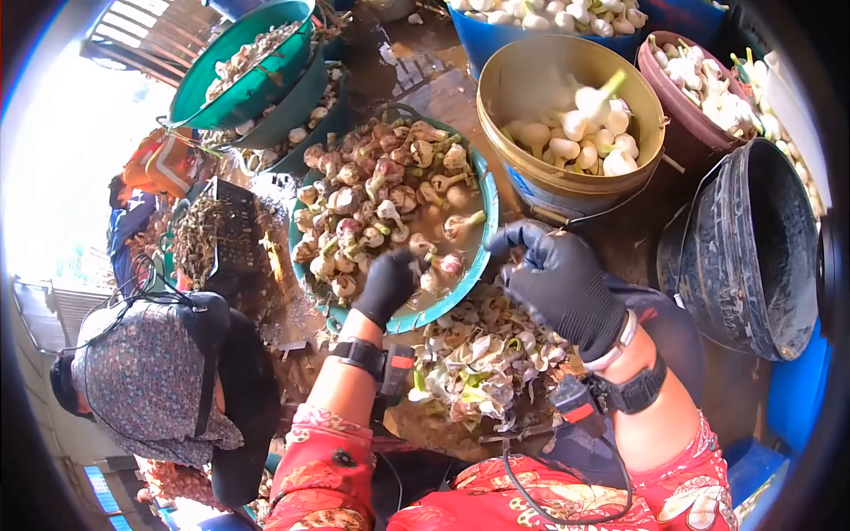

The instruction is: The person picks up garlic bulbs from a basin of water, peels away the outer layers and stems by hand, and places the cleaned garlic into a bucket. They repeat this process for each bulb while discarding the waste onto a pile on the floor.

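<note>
Both my hands wear dark gloves. My left hand (387, 285) is over the near edge of a green tub (490, 212), its fingers curled beside a bulb in the brownish water; its fingertips are hidden. The tub holds many dirty garlic bulbs (403, 196). To the right of the tub's rim, my right hand (551, 273) has its fingers bent together around something small and brown that I cannot make out. Below and between the hands lies a heap of garlic peelings and leaves (482, 354).
A yellowish bucket (575, 190) of white bulbs stands beyond my right hand. Right of it are a pink tub (651, 62) and a tilted black bucket (708, 257). Stacked green basins (204, 111) stand upper left. Another person (150, 372) sits at left near a black crate (237, 221).
</note>
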Demonstrator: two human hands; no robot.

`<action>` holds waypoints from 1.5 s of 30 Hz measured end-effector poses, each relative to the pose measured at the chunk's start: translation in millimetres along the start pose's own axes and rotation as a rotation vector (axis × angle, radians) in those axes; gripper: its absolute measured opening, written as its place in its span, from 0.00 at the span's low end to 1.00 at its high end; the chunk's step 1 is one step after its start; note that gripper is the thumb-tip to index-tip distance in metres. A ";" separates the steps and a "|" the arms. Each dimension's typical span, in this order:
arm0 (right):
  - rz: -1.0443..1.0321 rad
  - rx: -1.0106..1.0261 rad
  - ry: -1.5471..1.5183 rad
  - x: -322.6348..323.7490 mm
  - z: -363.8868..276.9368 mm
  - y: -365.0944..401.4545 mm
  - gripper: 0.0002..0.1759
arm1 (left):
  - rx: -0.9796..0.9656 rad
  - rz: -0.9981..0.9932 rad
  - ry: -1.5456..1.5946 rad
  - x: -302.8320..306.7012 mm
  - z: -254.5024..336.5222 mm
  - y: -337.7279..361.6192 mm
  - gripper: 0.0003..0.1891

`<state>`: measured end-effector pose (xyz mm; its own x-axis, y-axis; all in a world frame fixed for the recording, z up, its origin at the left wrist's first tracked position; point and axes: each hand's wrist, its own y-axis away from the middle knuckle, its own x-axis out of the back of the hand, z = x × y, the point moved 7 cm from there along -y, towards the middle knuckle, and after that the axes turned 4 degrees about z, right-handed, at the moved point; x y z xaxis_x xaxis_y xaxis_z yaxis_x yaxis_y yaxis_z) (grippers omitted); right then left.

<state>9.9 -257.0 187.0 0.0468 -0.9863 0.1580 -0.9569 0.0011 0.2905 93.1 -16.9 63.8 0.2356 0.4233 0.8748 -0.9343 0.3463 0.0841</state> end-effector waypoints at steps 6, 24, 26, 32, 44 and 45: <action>0.029 0.210 0.035 -13.0 -2.8 -13.0 0.20 | 0.270 -0.005 -0.305 -76.8 -79.3 34.2 0.23; -0.371 0.090 -0.754 -114.7 6.3 -13.0 0.36 | 0.262 0.112 1.783 91.1 30.4 121.9 0.27; -0.335 0.000 -0.753 -117.2 13.8 -12.4 0.36 | 0.124 0.188 1.781 85.3 30.3 127.6 0.29; 0.024 0.588 -0.045 -118.7 -9.0 5.0 0.38 | 0.329 0.176 1.798 52.7 31.9 108.1 0.14; 0.050 0.114 -0.593 -90.4 16.8 -17.9 0.20 | 0.347 0.372 1.363 64.3 17.7 113.7 0.16; -0.080 0.078 -0.644 -84.3 28.5 -26.2 0.19 | 0.293 0.444 1.317 76.4 11.4 115.6 0.14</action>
<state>22.8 -178.6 139.2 -0.0398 -0.8843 -0.4653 -0.9766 -0.0641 0.2053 0.0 46.0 145.8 -0.1660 0.9638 -0.2086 -0.9779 -0.1336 0.1607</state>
